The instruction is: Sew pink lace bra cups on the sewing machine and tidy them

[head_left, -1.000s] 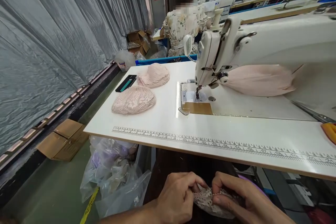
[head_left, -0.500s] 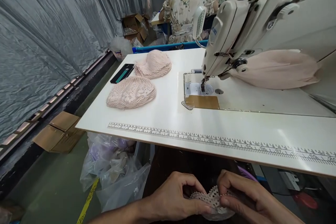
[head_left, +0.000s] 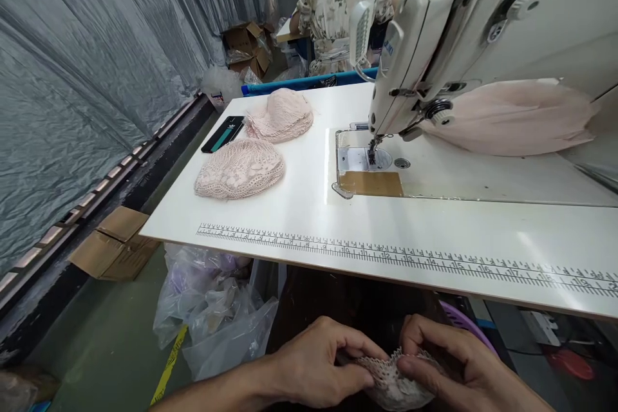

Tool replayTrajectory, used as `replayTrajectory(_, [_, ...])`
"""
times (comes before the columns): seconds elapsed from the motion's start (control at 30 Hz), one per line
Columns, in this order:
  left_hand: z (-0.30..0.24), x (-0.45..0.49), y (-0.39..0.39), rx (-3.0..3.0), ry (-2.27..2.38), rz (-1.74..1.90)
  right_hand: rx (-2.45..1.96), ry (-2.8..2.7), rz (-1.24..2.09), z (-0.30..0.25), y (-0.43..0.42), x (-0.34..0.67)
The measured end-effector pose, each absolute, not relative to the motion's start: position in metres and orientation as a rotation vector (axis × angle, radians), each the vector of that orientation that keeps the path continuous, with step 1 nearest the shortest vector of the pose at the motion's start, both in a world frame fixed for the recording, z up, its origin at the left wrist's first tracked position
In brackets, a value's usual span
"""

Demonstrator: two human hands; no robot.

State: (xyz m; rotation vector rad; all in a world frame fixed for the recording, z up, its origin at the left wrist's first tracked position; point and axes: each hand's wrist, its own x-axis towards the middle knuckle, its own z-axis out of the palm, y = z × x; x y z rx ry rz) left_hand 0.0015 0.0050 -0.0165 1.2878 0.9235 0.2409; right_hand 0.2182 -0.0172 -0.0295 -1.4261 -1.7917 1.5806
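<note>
Below the table's front edge, my left hand [head_left: 323, 364] and my right hand [head_left: 449, 360] pinch a pale pink lace piece [head_left: 393, 383] from either side. Its scalloped, holed edge shows between my fingers, and its lower part runs toward the bottom of the view. On the white table [head_left: 299, 206] lie a stack of pink lace pieces [head_left: 241, 170] and a second pink stack [head_left: 280, 116] behind it. A sewing machine [head_left: 410, 58] stands over the right part of the table, with pink sheer cloth [head_left: 516, 119] bunched under its arm.
A black card with a green stripe [head_left: 223, 134] lies beside the stacks. A printed ruler [head_left: 386, 254] runs along the front edge. Plastic bags [head_left: 212, 309] and a cardboard box [head_left: 113, 244] stand on the floor at left. Beyond the table sits a person in a floral top [head_left: 338, 13].
The lace piece has turned and bunched slightly between my fingers, showing less of its holed edge. Both hands keep their pinch near the same place. The view has shifted a little.
</note>
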Motion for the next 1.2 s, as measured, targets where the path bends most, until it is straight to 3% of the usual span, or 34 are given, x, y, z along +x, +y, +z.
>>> replayTrajectory(0.83, [-0.013,0.028,0.004,1.251,1.091,0.181,-1.481,-1.755,1.54,-0.027,-0.018,0.215])
replayTrajectory(1.1, [-0.01,0.023,0.006,1.283,1.08,0.072,-1.364,-1.549,1.953,-0.031,-0.022,0.23])
replayTrajectory(1.2, [-0.01,0.018,0.006,1.324,1.061,0.045,-1.433,-1.638,1.971,-0.027,-0.022,0.23])
